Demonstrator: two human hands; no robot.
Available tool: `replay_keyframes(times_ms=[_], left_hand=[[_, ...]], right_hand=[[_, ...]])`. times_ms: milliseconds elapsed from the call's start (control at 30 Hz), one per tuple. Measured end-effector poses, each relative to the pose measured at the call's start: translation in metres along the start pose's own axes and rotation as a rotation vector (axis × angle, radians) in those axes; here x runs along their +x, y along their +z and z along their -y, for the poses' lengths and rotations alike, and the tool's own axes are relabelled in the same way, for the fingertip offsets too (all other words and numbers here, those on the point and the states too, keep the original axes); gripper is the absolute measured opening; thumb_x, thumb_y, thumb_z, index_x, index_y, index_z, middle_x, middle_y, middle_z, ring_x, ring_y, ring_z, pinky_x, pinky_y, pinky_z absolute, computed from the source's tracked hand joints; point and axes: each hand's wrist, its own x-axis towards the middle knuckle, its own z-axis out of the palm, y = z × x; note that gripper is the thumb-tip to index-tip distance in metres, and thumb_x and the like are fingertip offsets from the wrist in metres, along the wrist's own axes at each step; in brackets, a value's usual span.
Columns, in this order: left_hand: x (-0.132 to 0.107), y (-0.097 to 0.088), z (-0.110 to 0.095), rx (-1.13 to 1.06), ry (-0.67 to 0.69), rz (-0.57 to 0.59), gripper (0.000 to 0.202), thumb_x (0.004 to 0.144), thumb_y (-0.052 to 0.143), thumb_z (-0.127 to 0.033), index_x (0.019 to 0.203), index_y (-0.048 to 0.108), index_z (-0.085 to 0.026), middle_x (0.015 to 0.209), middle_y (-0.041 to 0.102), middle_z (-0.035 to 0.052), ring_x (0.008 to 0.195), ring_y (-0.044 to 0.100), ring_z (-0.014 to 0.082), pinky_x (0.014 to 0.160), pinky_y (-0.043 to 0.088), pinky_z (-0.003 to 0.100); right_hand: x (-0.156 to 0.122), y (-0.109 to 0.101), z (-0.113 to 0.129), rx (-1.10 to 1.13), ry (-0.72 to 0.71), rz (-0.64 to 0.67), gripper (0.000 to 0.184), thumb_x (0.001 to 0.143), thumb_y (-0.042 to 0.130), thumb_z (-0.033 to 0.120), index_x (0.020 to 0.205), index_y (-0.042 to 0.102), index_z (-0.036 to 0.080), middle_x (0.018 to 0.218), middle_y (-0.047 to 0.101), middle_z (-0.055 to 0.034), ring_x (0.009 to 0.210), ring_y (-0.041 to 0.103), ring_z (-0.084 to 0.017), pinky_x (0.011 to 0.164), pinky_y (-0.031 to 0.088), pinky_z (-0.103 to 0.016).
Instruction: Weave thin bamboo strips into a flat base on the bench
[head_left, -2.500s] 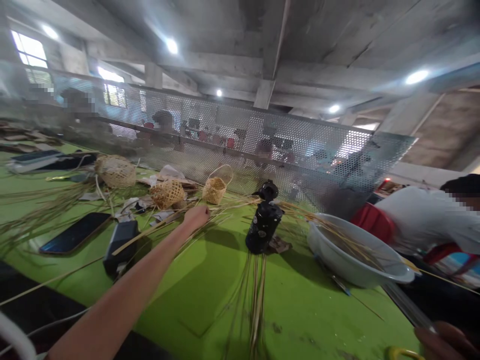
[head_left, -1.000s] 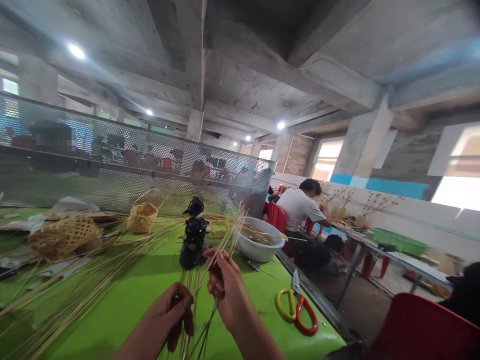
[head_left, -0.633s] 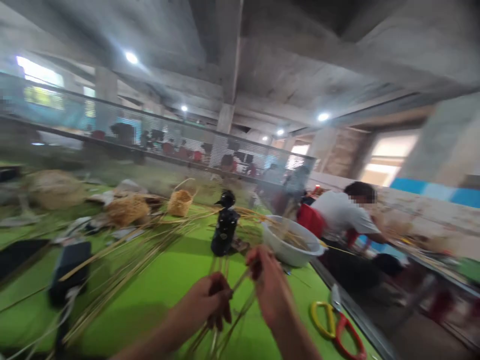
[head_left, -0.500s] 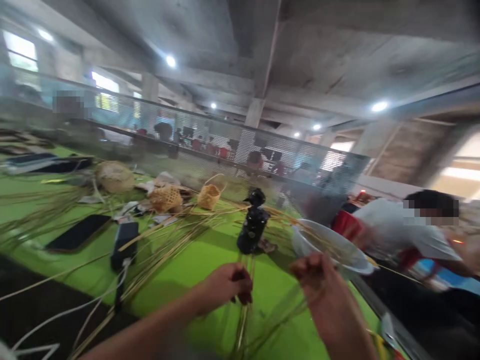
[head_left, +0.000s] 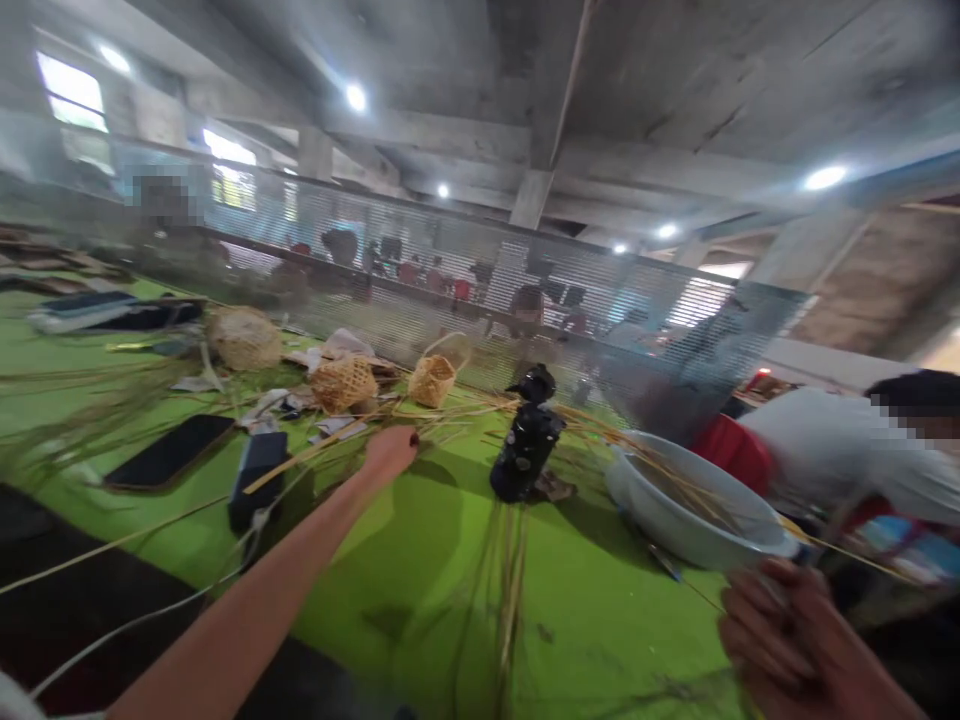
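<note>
My left hand (head_left: 390, 450) is stretched far out over the green table (head_left: 390, 560), its fingers curled down onto a loose pile of thin bamboo strips (head_left: 330, 450). At the lower right corner my right hand (head_left: 780, 640) is blurred, with its fingers curled shut and faint thin strips trailing left from it. A bundle of strips (head_left: 510, 580) lies on the table between my hands, its far end under a black bottle (head_left: 529, 450).
A white basin (head_left: 697, 510) with strips in it stands at the right. Small woven baskets (head_left: 433, 378) sit by a perforated metal screen (head_left: 525, 300). A phone (head_left: 169, 452) and a dark power bank (head_left: 257, 470) lie left. A person in a white shirt (head_left: 840, 450) sits right.
My left hand let go of the bundle in front of me and reached out to the strip pile. My right hand dropped to the lower right. The view swung left.
</note>
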Motion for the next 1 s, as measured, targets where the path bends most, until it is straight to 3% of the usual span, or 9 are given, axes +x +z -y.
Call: replay_keyframes(times_ms=[67, 133, 233, 333, 433, 600, 767, 867, 1000], left_hand=[[-0.002, 0.007, -0.021, -0.034, 0.077, 0.028, 0.027, 0.093, 0.060, -0.036, 0.107, 0.065, -0.013, 0.108, 0.067, 0.0058, 0.099, 0.064, 0.0234, 0.087, 0.053, 0.041], [-0.012, 0.016, -0.050, -0.105, 0.186, 0.074, 0.024, 0.093, 0.057, -0.031, 0.096, 0.068, -0.011, 0.095, 0.071, 0.0056, 0.093, 0.065, 0.0240, 0.084, 0.050, 0.036], [-0.049, 0.027, -0.099, -0.257, 0.365, 0.206, 0.030, 0.091, 0.053, -0.042, 0.094, 0.069, -0.017, 0.085, 0.072, 0.0014, 0.082, 0.065, 0.0186, 0.075, 0.048, 0.027], [-0.100, 0.030, -0.141, -0.563, 0.490, 0.452, 0.033, 0.089, 0.052, -0.045, 0.090, 0.068, -0.016, 0.078, 0.070, 0.0020, 0.073, 0.063, 0.0171, 0.066, 0.045, 0.025], [-0.139, 0.034, -0.167, -0.541, 0.597, 0.523, 0.034, 0.090, 0.051, -0.047, 0.081, 0.065, -0.017, 0.071, 0.066, 0.0002, 0.066, 0.058, 0.0150, 0.059, 0.039, 0.024], [-0.159, 0.044, -0.173, -0.388, 0.656, 0.363, 0.021, 0.081, 0.065, -0.041, 0.080, 0.063, -0.020, 0.073, 0.066, -0.0018, 0.064, 0.055, 0.0143, 0.056, 0.031, 0.024], [-0.161, 0.050, -0.167, -0.355, 0.634, 0.318, 0.009, 0.080, 0.062, -0.028, 0.078, 0.060, -0.020, 0.072, 0.065, -0.0014, 0.063, 0.055, 0.0147, 0.057, 0.030, 0.025], [-0.158, 0.051, -0.164, -0.432, 0.566, 0.369, 0.004, 0.076, 0.059, -0.023, 0.075, 0.058, -0.019, 0.068, 0.062, -0.0013, 0.062, 0.053, 0.0147, 0.056, 0.031, 0.025], [-0.152, 0.051, -0.159, -0.692, 0.406, 0.561, 0.006, 0.073, 0.058, -0.024, 0.074, 0.056, -0.019, 0.065, 0.060, -0.0014, 0.061, 0.053, 0.0140, 0.055, 0.036, 0.025]], right_hand=[[-0.009, 0.018, 0.000, 0.050, 0.067, 0.022, 0.033, 0.065, 0.088, 0.038, 0.080, 0.062, 0.024, 0.060, 0.032, 0.0087, 0.041, 0.023, -0.004, 0.036, 0.018, -0.019], [-0.012, 0.034, -0.003, 0.112, 0.043, 0.021, 0.038, 0.062, 0.089, 0.042, 0.082, 0.063, 0.023, 0.061, 0.034, 0.0085, 0.047, 0.032, -0.006, 0.041, 0.031, -0.019], [-0.009, 0.051, -0.009, 0.130, -0.011, 0.050, 0.038, 0.064, 0.088, 0.043, 0.087, 0.066, 0.022, 0.061, 0.034, 0.0085, 0.051, 0.033, -0.006, 0.045, 0.034, -0.018], [-0.007, 0.061, -0.014, 0.150, -0.024, 0.072, 0.036, 0.069, 0.085, 0.044, 0.091, 0.068, 0.021, 0.061, 0.036, 0.0083, 0.052, 0.033, -0.006, 0.045, 0.032, -0.017], [-0.010, 0.070, -0.019, 0.166, -0.026, 0.103, 0.035, 0.074, 0.081, 0.046, 0.096, 0.068, 0.022, 0.062, 0.038, 0.0079, 0.053, 0.036, -0.006, 0.046, 0.033, -0.016], [-0.017, 0.083, -0.023, 0.175, -0.009, 0.080, 0.039, 0.072, 0.082, 0.046, 0.100, 0.070, 0.021, 0.061, 0.039, 0.0086, 0.051, 0.034, -0.005, 0.046, 0.033, -0.016], [-0.022, 0.088, -0.027, 0.168, 0.014, 0.093, 0.041, 0.070, 0.083, 0.044, 0.103, 0.071, 0.021, 0.059, 0.042, 0.0086, 0.051, 0.037, -0.006, 0.046, 0.034, -0.016], [-0.023, 0.088, -0.028, 0.176, 0.039, 0.094, 0.040, 0.072, 0.082, 0.043, 0.105, 0.072, 0.023, 0.060, 0.048, 0.0078, 0.052, 0.042, -0.007, 0.047, 0.036, -0.017], [-0.022, 0.082, -0.028, 0.192, 0.080, 0.049, 0.040, 0.075, 0.081, 0.041, 0.111, 0.072, 0.026, 0.072, 0.062, 0.0050, 0.061, 0.054, -0.008, 0.052, 0.043, -0.018]])
